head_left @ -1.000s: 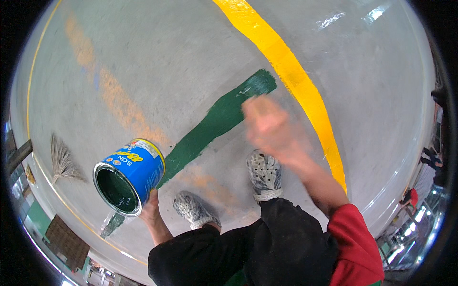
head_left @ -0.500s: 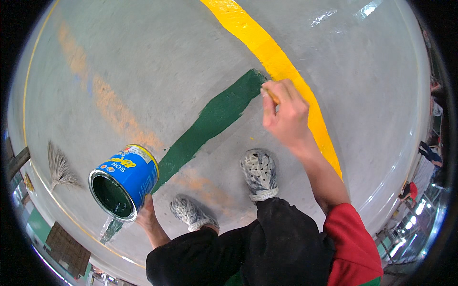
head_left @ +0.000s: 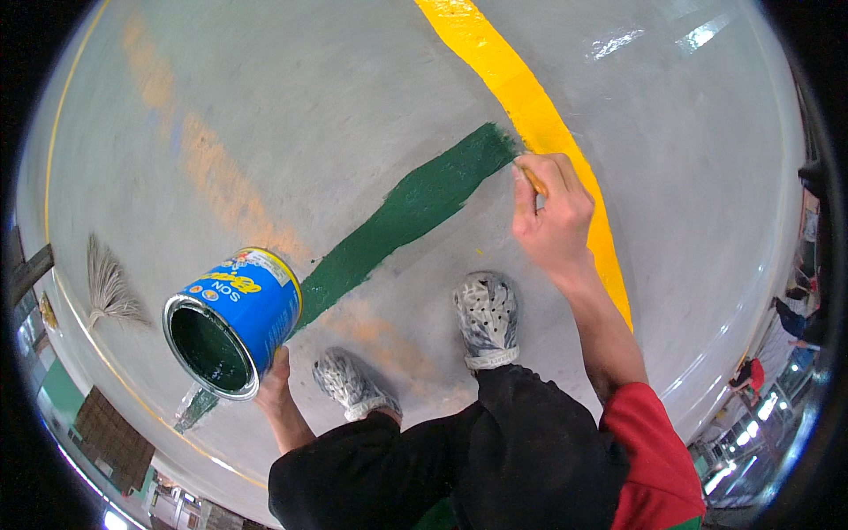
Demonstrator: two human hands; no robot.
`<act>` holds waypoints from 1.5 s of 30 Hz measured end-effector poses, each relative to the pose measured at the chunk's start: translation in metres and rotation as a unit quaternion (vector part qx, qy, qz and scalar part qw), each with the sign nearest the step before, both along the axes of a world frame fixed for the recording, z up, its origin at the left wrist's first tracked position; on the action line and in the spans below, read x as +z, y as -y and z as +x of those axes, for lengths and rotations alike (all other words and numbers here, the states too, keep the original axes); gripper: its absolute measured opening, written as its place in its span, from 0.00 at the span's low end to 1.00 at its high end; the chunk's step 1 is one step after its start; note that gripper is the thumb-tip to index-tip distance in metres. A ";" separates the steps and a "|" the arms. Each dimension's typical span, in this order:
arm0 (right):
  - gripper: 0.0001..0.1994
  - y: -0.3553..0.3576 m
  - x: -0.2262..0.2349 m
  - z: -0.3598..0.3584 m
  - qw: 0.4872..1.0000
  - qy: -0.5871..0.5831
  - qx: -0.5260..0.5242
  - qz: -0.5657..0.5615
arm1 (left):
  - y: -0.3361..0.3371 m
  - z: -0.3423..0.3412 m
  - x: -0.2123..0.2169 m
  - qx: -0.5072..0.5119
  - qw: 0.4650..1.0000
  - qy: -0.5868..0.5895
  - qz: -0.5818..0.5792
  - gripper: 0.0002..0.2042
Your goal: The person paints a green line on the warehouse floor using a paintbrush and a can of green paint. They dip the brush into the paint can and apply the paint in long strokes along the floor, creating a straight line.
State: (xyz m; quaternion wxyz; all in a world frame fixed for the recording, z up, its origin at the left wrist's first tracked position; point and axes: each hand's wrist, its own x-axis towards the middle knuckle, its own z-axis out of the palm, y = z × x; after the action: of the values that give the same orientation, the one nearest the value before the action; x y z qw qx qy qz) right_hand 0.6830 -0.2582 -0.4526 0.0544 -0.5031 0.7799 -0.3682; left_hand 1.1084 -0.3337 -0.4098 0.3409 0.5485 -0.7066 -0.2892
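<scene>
A blue paint can [head_left: 252,305], uncovered and tilted toward the lower left, has dark green paint inside. My left hand [head_left: 276,386] is closed round its underside, with most of the fingers hidden behind it. My right hand [head_left: 558,212] pinches a paintbrush by its wooden handle [head_left: 535,180]; the bristles are largely hidden by the fingers. The brush is at the upper right end of a green painted stripe [head_left: 402,212], whose edge there is ragged. Just beyond lies a glossy yellow stripe [head_left: 530,102], close beside the green one.
My patterned clogs [head_left: 488,322] stand on the grey floor [head_left: 327,106] below the green stripe. A bundle of broom bristles [head_left: 108,287] lies at the left. A faded orange band [head_left: 216,172] crosses the floor. A person in red [head_left: 751,375] is far off at the right.
My right hand and the brush have shifted slightly right and down, along the end of the green stripe. The whole view has drifted a little; the can remains in my left hand.
</scene>
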 end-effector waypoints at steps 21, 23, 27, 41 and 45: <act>0.12 0.005 -0.009 0.072 0.986 0.054 0.151 0.053 | 0.010 -0.013 0.047 0.029 0.997 0.070 -0.004 0.40; 0.10 0.006 0.002 0.076 0.977 0.145 0.154 0.028 | 0.016 -0.015 0.060 -0.006 0.988 0.157 0.001 0.40; 0.07 0.020 0.074 0.017 0.970 0.203 0.088 -0.098 | 0.021 -0.035 0.068 -0.098 0.975 0.198 -0.024 0.40; 0.08 0.028 0.276 -0.012 0.960 0.037 0.276 0.041 | 0.025 -0.229 0.034 -0.323 0.918 -0.226 0.049 0.64; 0.08 0.029 0.276 -0.021 0.964 0.026 0.247 0.099 | 0.021 -0.253 0.042 -0.338 0.917 -0.208 0.047 0.62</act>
State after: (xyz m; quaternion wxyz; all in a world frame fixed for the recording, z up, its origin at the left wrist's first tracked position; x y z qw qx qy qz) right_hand 0.6624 -0.2869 -0.1768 0.2132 -0.6629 0.6621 -0.2771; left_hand 0.8550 -0.3549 -0.3680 0.3359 0.2198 -0.7487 -0.5276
